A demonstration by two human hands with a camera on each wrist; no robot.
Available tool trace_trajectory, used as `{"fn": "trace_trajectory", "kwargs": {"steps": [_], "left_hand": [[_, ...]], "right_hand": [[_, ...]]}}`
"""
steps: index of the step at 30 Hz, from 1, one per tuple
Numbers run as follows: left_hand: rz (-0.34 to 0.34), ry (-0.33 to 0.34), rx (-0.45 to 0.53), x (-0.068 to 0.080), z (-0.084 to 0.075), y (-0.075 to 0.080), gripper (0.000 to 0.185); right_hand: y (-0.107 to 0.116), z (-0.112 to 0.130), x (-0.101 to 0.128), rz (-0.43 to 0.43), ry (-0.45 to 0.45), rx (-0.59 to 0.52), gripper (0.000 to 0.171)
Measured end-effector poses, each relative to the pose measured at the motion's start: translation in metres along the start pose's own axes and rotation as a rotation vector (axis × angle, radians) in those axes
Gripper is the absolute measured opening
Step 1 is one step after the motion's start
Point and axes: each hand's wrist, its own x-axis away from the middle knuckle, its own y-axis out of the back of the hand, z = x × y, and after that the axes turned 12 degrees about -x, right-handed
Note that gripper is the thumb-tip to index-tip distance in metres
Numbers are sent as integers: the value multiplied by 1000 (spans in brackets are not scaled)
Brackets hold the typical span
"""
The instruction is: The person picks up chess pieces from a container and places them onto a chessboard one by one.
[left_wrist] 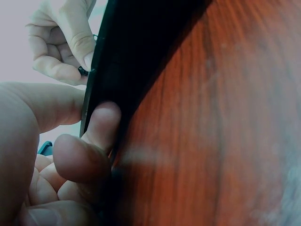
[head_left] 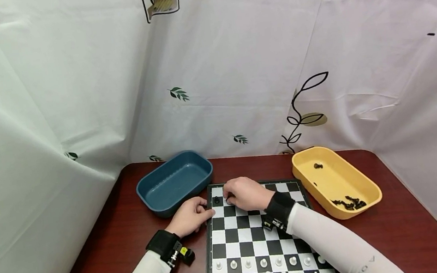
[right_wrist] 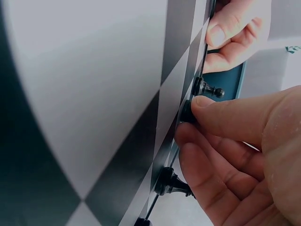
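The black chess piece (right_wrist: 187, 112) is pinched in your right hand (head_left: 247, 194) near the far-left corner of the chessboard (head_left: 230, 222), whose left edge your left hand (head_left: 189, 216) grips, likely to keep it from sliding.

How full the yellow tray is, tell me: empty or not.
Not empty: a few black chess pieces lie in the yellow tray, with much of its floor bare.

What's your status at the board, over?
Left hand holds left edge of chessboard. Right hand pinches small dark chess piece. Black pawn and another black piece stand nearby on either side, may crowd placement.
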Motion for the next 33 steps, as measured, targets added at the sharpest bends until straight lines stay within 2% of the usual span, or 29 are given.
{"fn": "trace_trajectory", "kwargs": {"steps": [10, 21, 33], "left_hand": [[3, -1, -5, 0, -1, 0, 43], [-6, 4, 1, 2, -3, 2, 45], [-7, -4, -7, 2, -2, 3, 48]], "right_hand": [[4, 4, 8, 0, -23, -4, 13], [19, 3, 23, -64, -25, 3, 17], [40, -3, 40, -144, -73, -3, 18]]}}
